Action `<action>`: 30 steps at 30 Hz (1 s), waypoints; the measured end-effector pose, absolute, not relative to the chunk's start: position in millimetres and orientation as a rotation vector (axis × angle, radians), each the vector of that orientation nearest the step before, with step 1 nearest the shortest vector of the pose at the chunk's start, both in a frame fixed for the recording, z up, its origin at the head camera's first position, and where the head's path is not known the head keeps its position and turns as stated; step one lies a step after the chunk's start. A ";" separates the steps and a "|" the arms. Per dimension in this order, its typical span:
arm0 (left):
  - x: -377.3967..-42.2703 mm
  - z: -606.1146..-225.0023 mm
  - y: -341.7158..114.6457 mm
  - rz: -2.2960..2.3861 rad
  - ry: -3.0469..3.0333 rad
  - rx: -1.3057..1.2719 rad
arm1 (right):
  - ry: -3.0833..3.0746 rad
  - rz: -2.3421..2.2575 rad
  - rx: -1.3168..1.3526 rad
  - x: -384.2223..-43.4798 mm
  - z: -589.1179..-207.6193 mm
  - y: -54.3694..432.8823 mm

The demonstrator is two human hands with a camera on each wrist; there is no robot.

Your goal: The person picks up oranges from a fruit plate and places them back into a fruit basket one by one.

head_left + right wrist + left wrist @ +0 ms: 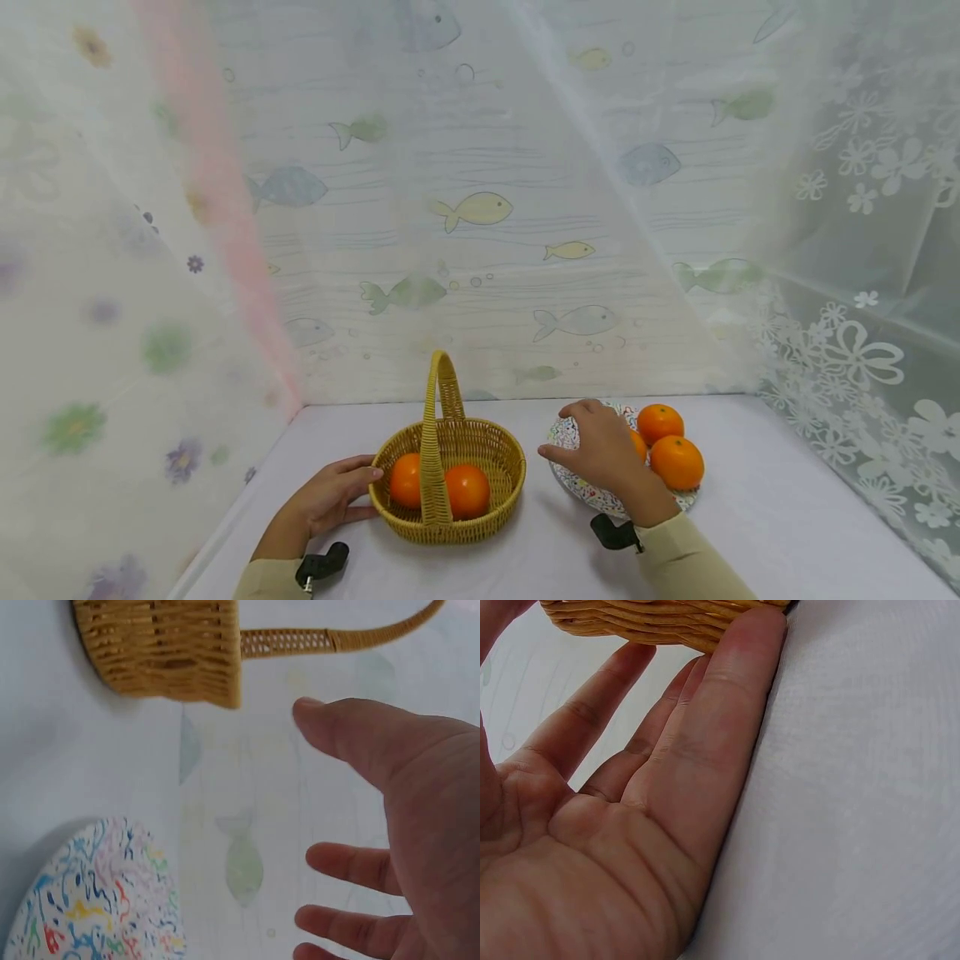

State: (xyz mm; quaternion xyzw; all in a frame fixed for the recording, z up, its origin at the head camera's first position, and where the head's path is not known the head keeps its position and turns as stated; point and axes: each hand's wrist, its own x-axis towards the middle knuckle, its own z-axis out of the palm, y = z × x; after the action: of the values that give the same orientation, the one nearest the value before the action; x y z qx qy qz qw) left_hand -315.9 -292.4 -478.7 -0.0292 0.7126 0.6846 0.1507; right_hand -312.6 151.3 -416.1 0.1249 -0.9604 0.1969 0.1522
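- Head view: the yellow-brown wicker basket stood upright on a white cloth, its arched handle rising over the middle.
- Inside the basket lay two orange fruits, the left fruit partly behind the handle and the right fruit in plain sight.
- At the basket's left side, the left hand touched the rim and wall, thumb apart from the fingers.
- To the right of the basket, apart from it, sat a speckled plate bearing three more orange fruits: a rear fruit, a front fruit and a partly hidden fruit.
- Also right of the basket, the right hand was over the plate, thumb spread wide from the fingers; it perhaps touched the partly hidden fruit, but the angle did not settle that.
- Behind the basket hung a fish-patterned curtain.
- Left wrist view: the fingers lay nearly straight, their tips against the basket's wall, in a loose, wide grip.
- Right wrist view: the palm faced the gap beside the basket, the fingers spread and holding nothing; the thumb was clear of the handle.
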 end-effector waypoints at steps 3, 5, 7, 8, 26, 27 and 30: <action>-316.3 -478.9 -292.3 1.969 2.043 -0.077 | -2.792 0.535 0.317 -314.9 -417.7 158.4; -316.2 -478.9 -292.3 1.970 2.038 -0.068 | -2.818 0.528 0.294 -316.1 -418.7 162.3; -316.2 -479.2 -292.5 1.969 2.036 -0.063 | -2.840 0.537 0.272 -317.3 -419.4 165.7; -316.3 -479.4 -292.6 1.969 2.036 -0.062 | -2.847 0.534 0.267 -317.8 -419.6 167.3; -316.4 -479.8 -293.6 1.966 2.041 -0.050 | -2.906 0.657 0.174 -327.7 -423.1 201.3; -316.7 -479.8 -293.7 1.965 2.042 -0.051 | -2.909 0.652 0.176 -327.5 -422.4 202.9; -317.1 -479.2 -293.9 1.961 2.045 -0.040 | -2.930 0.643 0.168 -327.1 -420.7 208.6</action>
State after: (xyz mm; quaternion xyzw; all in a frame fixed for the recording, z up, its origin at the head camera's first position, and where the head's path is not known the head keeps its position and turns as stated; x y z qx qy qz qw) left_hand -317.1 -293.9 -479.2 -0.0141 0.7133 0.6837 0.1534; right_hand -327.1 208.6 -420.7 0.0557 -0.9730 0.2134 0.0684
